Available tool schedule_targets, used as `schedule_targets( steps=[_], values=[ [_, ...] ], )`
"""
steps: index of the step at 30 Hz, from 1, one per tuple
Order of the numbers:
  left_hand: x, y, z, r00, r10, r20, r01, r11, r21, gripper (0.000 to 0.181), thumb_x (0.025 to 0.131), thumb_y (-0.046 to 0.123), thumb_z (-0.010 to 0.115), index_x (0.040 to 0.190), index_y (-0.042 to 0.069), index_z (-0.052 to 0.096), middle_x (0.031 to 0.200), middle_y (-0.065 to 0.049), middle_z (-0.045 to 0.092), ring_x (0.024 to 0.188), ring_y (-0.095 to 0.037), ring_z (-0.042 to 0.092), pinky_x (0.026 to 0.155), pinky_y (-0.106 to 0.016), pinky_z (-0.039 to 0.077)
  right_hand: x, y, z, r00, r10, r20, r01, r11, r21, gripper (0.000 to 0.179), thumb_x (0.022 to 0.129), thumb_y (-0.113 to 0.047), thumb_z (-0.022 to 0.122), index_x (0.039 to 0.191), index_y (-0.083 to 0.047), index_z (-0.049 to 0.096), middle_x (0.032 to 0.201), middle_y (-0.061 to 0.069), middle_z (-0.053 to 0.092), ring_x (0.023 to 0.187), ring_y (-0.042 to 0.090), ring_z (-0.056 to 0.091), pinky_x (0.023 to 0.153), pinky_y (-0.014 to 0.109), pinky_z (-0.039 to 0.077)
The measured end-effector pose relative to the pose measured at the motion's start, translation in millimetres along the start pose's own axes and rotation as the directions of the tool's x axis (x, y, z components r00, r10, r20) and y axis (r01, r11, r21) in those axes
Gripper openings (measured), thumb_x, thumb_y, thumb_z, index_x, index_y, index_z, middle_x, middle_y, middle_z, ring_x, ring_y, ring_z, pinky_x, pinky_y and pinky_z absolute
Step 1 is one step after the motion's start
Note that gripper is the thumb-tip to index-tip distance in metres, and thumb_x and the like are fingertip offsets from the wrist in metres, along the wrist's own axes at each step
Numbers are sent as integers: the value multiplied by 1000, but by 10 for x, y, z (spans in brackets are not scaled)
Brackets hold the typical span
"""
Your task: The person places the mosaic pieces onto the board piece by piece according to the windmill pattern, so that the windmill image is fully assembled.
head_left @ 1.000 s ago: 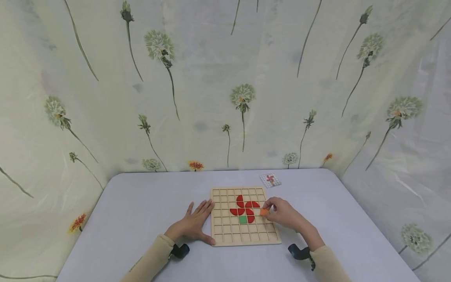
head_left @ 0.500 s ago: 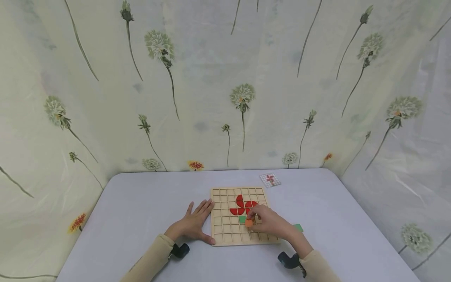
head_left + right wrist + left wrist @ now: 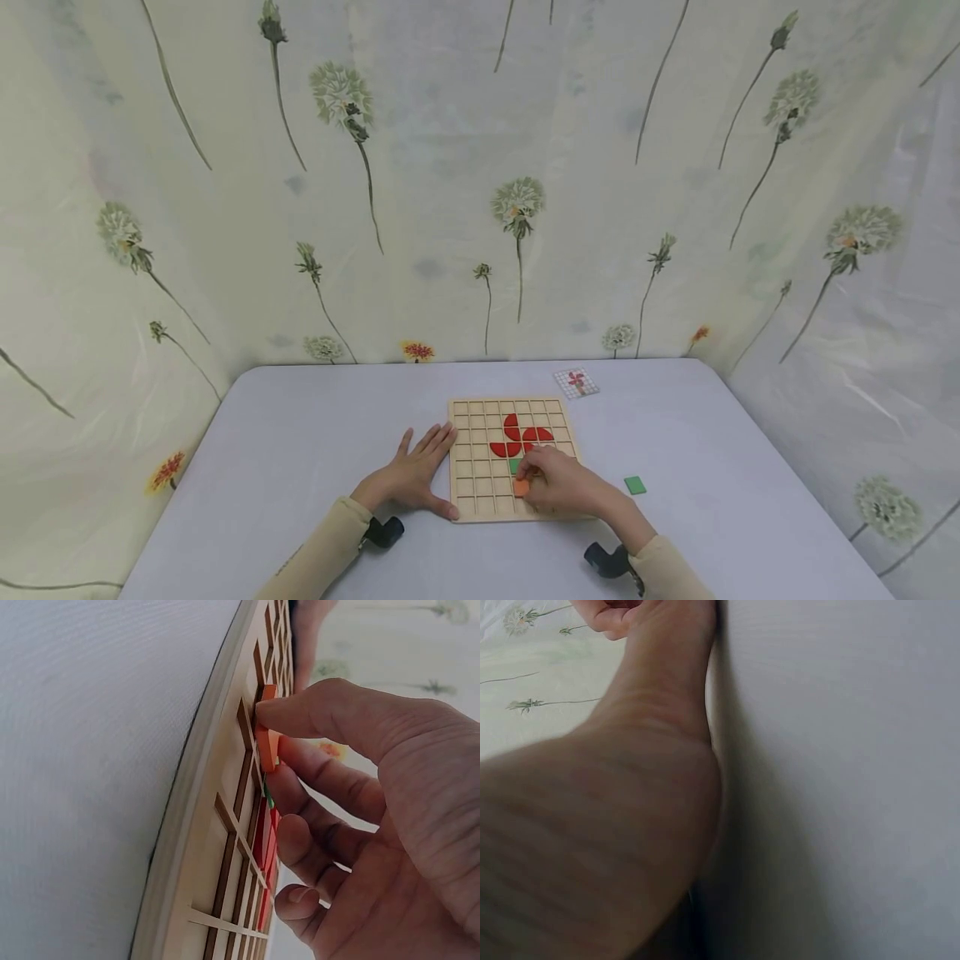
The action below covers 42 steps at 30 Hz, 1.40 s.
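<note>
In the head view a wooden grid board (image 3: 472,492) lies on the table. My left hand (image 3: 412,475) rests with fingers spread along its left edge, thumb at the near left corner. An orange square tile (image 3: 521,489) is pinched by my right hand (image 3: 566,483) over the near half of the board. The right wrist view shows that orange tile (image 3: 268,739) tilted between thumb and index finger. Just beyond it sits a green square tile (image 3: 514,466) in the grid. Red quarter-round tiles (image 3: 504,450) form a pinwheel farther up, partly hidden by my right hand.
A loose green square tile (image 3: 635,485) lies on the white table (image 3: 300,450) to the right of the board. Past the far right corner is a small pattern card (image 3: 576,383) with a red pinwheel. A flower-printed curtain (image 3: 427,208) hangs behind.
My right hand has carried the orange tile from the board's right side leftward and nearer, to below the green tile. The loose green tile has come into view. My left hand stays put.
</note>
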State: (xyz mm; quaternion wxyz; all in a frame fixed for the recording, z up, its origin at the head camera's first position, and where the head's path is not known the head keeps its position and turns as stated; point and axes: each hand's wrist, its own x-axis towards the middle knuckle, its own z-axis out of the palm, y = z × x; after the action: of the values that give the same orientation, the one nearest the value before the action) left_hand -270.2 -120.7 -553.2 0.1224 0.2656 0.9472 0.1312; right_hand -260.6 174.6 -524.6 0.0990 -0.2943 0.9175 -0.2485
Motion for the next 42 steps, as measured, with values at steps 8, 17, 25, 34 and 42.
schedule_targets(
  steps=[8,17,25,34,42],
  values=[
    [2,7,-10,1000,-1,-7,1,1000,-7,129,65,77,67,156,10,7,164,-7,3,152,-27,1,117,-62,-3,7,27,-8,1000,12,-6,-12,1000,17,20,79,-9,69,96,-20,67,90,-11,60,89,11,52,76,26,49],
    [13,17,-9,1000,-9,0,9,1000,-10,130,63,77,68,156,11,7,164,-7,4,152,-26,1,117,-61,-3,0,34,-5,1000,20,-15,-20,999,28,18,81,-12,71,96,-21,66,91,-11,59,90,11,52,77,26,48],
    [2,32,-24,1000,-9,6,9,1000,-17,129,64,77,69,156,11,7,164,-7,3,152,-27,1,117,-61,-4,-5,53,2,1000,3,-20,-2,999,37,19,81,-14,74,97,-21,67,93,-12,59,91,9,54,78,26,50],
    [-7,34,-15,1000,-1,4,2,1000,-23,129,64,77,68,156,10,7,164,-8,4,152,-28,2,117,-62,-3,-43,81,-77,1000,6,-14,-4,996,93,17,84,-22,75,100,-21,68,94,-11,63,88,10,57,76,25,51],
    [-18,31,-27,1000,-3,-1,3,999,-33,129,64,76,70,156,10,8,164,-8,5,151,-28,2,117,-62,-3,-211,244,-256,997,58,-54,-52,994,99,26,84,-24,75,107,-17,66,102,-6,63,90,16,53,73,25,47]
  ],
)
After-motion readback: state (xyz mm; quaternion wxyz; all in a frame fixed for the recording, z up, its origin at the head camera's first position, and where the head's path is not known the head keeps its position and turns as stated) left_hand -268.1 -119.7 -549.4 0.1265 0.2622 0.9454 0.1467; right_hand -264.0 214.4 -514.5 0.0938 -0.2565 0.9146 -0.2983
